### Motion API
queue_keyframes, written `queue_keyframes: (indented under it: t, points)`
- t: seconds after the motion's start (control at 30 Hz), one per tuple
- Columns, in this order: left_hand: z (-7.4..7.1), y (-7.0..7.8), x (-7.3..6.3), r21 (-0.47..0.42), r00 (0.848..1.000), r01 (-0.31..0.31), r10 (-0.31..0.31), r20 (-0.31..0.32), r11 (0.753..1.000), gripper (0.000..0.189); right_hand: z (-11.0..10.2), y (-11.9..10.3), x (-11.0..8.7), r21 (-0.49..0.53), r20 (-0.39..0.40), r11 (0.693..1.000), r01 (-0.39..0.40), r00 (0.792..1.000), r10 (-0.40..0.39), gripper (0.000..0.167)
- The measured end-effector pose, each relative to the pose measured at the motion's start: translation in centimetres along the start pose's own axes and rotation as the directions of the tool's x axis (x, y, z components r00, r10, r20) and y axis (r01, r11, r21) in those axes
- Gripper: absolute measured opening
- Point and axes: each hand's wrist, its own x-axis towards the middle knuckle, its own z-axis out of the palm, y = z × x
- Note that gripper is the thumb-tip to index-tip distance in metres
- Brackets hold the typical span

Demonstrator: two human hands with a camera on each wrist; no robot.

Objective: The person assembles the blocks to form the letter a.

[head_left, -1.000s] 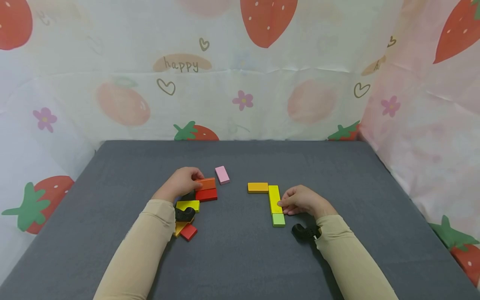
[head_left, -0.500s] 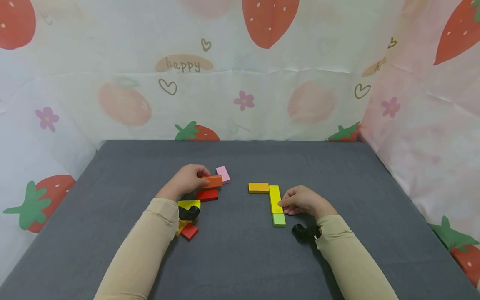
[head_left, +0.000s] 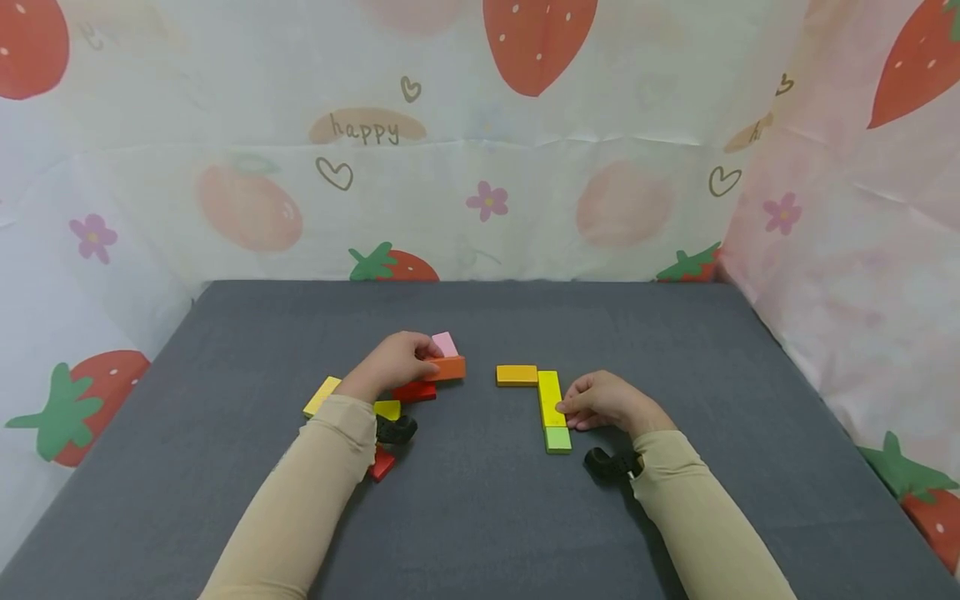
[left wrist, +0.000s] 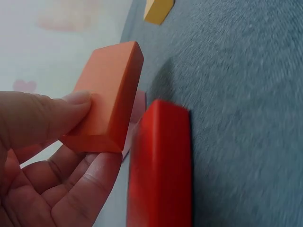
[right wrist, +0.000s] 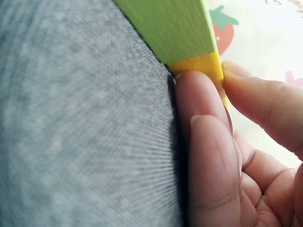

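My left hand (head_left: 393, 365) pinches an orange wooden block (head_left: 450, 367) between thumb and fingers. In the left wrist view that orange block (left wrist: 105, 85) is tilted above the cloth, with a red block (left wrist: 165, 156) standing close by. My right hand (head_left: 607, 400) holds the edge of a long yellow block (head_left: 550, 393), thumb at its top and curled fingers along its side. A green block (head_left: 557, 440) meets the yellow block's near end. At the far end, an orange-yellow block (head_left: 517, 377) lies crosswise to the left. The pink block (head_left: 444, 342) is partly hidden behind the orange one.
Left of centre lie a red block (head_left: 416, 392), a yellow block (head_left: 388, 409) and another red block (head_left: 382, 463), partly covered by my left arm. A further yellow block (head_left: 321, 397) lies left of that wrist. Grey cloth (head_left: 480, 517) covers the table; printed curtains (head_left: 487, 108) surround it.
My left hand has lifted the orange block off its place beside the red block and carried it right, in front of the pink block. My right hand has stayed at the yellow block.
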Motion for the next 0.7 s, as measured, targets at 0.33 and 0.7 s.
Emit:
queue_keyframes:
  t: [0.33, 0.7]
  points:
    - [1.2, 1.1, 0.7, 0.042, 1.0, -0.018, 0.018, 0.0, 0.999, 0.016, 0.0, -0.1, 0.0, -0.001, -0.005, 1.0, -0.017, 1.0, 0.017, 0.017]
    - [2.2, 2.0, 1.2, 0.1, 1.0, -0.022, 0.024, -0.012, 0.995, 0.013, 0.1, -0.1, -0.2, -0.001, -0.007, 1.0, -0.009, 1.0, 0.009, 0.016]
